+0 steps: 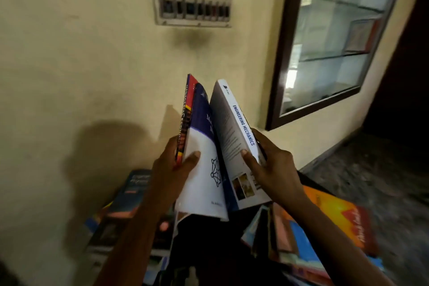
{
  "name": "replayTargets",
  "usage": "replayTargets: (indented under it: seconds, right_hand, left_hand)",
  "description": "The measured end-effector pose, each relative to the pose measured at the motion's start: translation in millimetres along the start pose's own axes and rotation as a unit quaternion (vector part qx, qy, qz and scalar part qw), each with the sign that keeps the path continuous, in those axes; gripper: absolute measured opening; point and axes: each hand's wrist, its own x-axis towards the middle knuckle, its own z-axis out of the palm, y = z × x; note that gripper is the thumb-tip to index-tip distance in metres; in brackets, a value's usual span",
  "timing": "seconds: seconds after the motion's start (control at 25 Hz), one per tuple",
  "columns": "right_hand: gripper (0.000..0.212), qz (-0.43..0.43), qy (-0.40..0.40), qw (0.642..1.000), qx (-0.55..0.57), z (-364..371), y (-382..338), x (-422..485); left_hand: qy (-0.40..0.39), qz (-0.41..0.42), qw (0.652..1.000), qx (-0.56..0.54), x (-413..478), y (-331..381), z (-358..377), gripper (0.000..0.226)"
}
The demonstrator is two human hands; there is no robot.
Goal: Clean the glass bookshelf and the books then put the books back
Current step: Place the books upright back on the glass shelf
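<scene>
My left hand (170,175) grips two books held upright: a red and black book (185,118) behind, and a blue and white paperback (204,169) in front, thumb on its cover. Beside it, my right hand (274,165) grips a white book titled Engineering Mechanics (234,137), which leans against the paperback. The glass bookshelf (329,37) is set in the wall at the upper right, behind a dark wooden frame. One book (362,35) stands on its middle glass shelf at the right.
Several books lie piled below my arms: a dark book (132,190) at the left and an orange one (336,213) at the right. A switch panel (192,6) is on the cream wall ahead. Dark floor (376,169) stretches to the right.
</scene>
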Motion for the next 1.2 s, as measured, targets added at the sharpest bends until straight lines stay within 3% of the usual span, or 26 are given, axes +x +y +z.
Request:
replayTargets:
  seconds: [0.28,0.56,0.72,0.92,1.2]
  right_hand:
    - [0.045,0.051,0.092,0.993,-0.057,-170.2,77.4,-24.4]
    - [0.051,0.186,0.147,0.96,-0.148,-343.8,206.3,-117.3]
    - [0.051,0.274,0.101,0.941,-0.169,-381.4,269.8,-171.8]
    - [0.053,0.413,0.022,0.893,-0.178,-417.9,402.0,-226.9]
    - [0.054,0.546,-0.1,0.811,-0.184,-437.7,610.1,-244.2]
  left_hand:
    - [-0.102,0.084,0.989,-0.069,-2.2,95.1,159.4,0.03]
    - [-0.274,0.074,0.952,-0.111,-51.0,143.8,392.9,0.029]
    - [-0.329,0.07,0.941,-0.047,-80.5,129.2,483.2,0.032]
    - [-0.403,0.015,0.914,0.039,-113.3,75.6,624.8,0.038]
    - [-0.448,-0.063,0.881,0.14,-66.5,24.6,802.0,0.057]
